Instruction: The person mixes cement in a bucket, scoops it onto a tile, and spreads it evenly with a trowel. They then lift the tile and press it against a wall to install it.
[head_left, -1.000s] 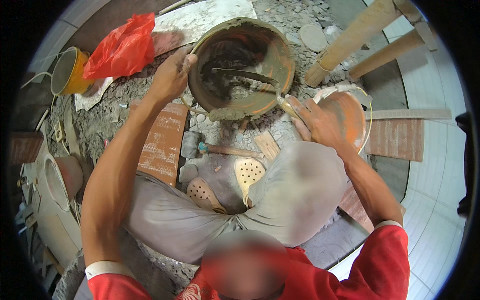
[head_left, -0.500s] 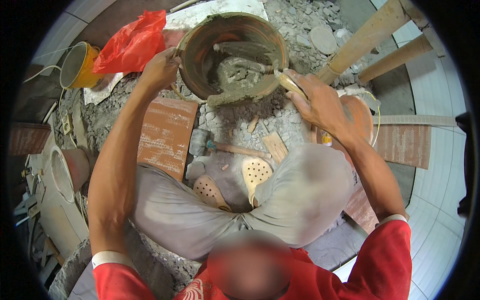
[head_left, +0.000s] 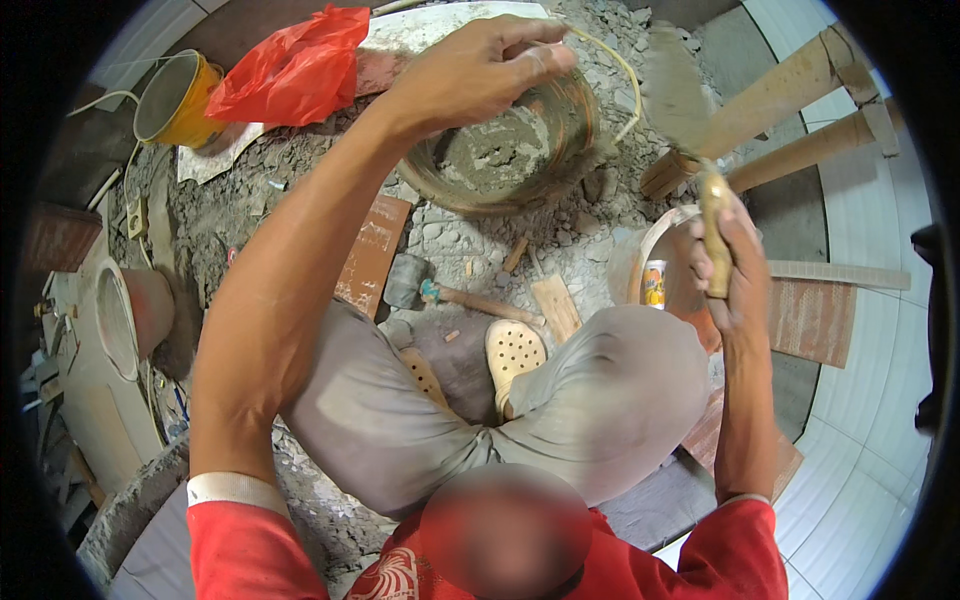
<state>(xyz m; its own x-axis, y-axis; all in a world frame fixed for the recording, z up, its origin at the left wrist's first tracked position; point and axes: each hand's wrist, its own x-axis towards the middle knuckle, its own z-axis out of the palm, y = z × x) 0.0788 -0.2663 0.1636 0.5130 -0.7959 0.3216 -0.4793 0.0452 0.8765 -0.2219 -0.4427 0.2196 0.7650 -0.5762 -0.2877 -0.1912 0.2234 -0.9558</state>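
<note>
A round mortar bucket [head_left: 425,178] holds wet grey mortar [head_left: 495,150], and its near right rim is blurred. My left hand [head_left: 490,65] reaches over its far rim, with thumb and fingers closed at the rim where the pale handle [head_left: 637,85] begins. The exact grip is partly hidden by the hand itself. To the right of the bucket, my right hand [head_left: 735,255] grips a trowel by its wooden handle [head_left: 715,225]. The trowel's grey blade [head_left: 675,90] points away from me and is smeared by motion.
A hammer [head_left: 480,300] and wood scraps [head_left: 555,308] lie before my feet. An orange bucket [head_left: 655,235] with a can [head_left: 653,283] stands at the right, below bamboo poles [head_left: 770,90]. A yellow bucket [head_left: 200,105], a red plastic bag [head_left: 290,75] and rubble lie at the left.
My left hand has gone from the bucket's left rim to its far rim. The handle now shows at the right. My right hand has lifted the trowel away to the right.
</note>
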